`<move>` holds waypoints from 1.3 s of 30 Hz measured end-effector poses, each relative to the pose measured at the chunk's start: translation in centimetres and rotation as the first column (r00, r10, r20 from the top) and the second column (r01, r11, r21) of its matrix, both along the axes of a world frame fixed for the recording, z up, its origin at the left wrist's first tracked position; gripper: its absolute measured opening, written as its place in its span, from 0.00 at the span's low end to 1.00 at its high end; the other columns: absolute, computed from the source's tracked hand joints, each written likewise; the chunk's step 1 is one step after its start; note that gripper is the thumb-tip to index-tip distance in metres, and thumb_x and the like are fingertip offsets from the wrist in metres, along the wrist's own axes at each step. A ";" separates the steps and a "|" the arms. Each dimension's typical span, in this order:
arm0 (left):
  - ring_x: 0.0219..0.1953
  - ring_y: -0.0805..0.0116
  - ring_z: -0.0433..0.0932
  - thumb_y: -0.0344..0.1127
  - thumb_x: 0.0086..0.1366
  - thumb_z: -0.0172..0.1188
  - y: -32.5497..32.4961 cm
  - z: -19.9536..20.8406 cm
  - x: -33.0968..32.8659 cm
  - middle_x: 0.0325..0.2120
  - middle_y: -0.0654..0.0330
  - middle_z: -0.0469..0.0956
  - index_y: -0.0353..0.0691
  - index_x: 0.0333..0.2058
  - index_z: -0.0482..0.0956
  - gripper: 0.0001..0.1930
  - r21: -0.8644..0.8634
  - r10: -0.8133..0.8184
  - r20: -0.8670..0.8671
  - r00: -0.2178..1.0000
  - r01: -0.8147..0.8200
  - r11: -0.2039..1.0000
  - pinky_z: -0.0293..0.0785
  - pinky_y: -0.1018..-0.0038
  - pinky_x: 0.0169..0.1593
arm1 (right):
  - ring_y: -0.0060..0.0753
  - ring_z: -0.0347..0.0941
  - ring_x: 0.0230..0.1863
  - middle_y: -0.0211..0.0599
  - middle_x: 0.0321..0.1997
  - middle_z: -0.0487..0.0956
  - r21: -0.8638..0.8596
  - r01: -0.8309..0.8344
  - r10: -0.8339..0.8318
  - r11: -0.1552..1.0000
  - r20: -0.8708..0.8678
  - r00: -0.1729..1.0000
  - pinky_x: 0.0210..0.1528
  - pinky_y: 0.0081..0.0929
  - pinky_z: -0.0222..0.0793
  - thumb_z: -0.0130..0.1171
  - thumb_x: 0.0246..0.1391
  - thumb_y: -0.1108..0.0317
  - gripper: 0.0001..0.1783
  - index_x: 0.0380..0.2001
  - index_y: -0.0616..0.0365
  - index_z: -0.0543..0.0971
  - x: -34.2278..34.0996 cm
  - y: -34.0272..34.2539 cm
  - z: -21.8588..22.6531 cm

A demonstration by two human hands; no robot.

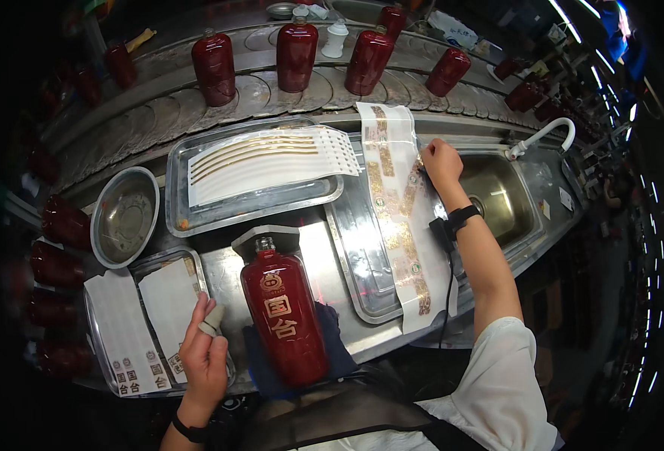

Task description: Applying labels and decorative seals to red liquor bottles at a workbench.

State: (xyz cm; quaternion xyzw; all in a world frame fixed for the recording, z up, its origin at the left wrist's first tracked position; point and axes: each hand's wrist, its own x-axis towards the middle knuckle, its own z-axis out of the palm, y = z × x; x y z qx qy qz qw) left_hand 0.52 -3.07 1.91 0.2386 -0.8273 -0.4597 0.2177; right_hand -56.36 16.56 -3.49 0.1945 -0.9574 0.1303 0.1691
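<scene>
A dark red glass bottle (283, 331) with gold lettering lies on a dark blue cloth (337, 331) in front of me, its clear threaded neck pointing away. My left hand (205, 357) hovers left of it, fingers stretched and apart, a pale finger cot (211, 320) on one finger; I see nothing held. My right hand (443, 167) reaches far right, fingers pinched at the edge of a gold-patterned decal (414, 180) over a long white sticker sheet (389, 158). That sheet drapes across a metal tray (347, 248). The fingertips are partly hidden.
A tray (178, 218) holds white sheets with gold strips (257, 161); another tray (196, 263) holds lettered sheets (117, 323). A metal bowl (125, 218) stands left. A sink (508, 203) with a white faucet (553, 129) is right. Several red bottles (298, 60) stand on the conveyor (260, 94).
</scene>
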 end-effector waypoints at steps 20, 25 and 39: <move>0.60 0.62 0.75 0.28 0.57 0.69 1.3 6.0 -4.5 0.57 0.52 0.75 0.33 0.72 0.56 0.46 0.052 -0.240 -0.335 0.911 0.273 0.961 0.67 0.68 0.65 | 0.11 0.74 0.31 0.27 0.31 0.80 -0.850 -0.371 0.795 0.374 0.088 0.600 0.32 0.11 0.68 0.62 0.62 0.74 0.05 0.39 0.64 0.78 31.5 0.5 24.1; 0.56 0.69 0.75 0.28 0.61 0.69 2.5 6.6 -4.9 0.54 0.59 0.75 0.35 0.68 0.64 0.37 0.399 -0.234 -0.363 0.902 0.377 0.836 0.69 0.72 0.60 | 0.10 0.67 0.21 0.27 0.29 0.78 -0.922 -0.240 0.830 0.303 0.131 0.542 0.22 0.10 0.59 0.60 0.63 0.70 0.07 0.40 0.62 0.77 35.7 -0.5 23.6; 0.36 0.82 0.77 0.24 0.65 0.64 1.7 1.9 1.7 0.36 0.68 0.80 0.35 0.65 0.71 0.28 0.626 -0.006 -0.114 0.993 0.077 0.776 0.73 0.83 0.41 | 0.14 0.76 0.34 0.28 0.33 0.80 -0.789 -0.022 0.711 0.613 0.540 0.450 0.37 0.15 0.70 0.63 0.60 0.75 0.04 0.36 0.61 0.77 37.3 5.5 8.8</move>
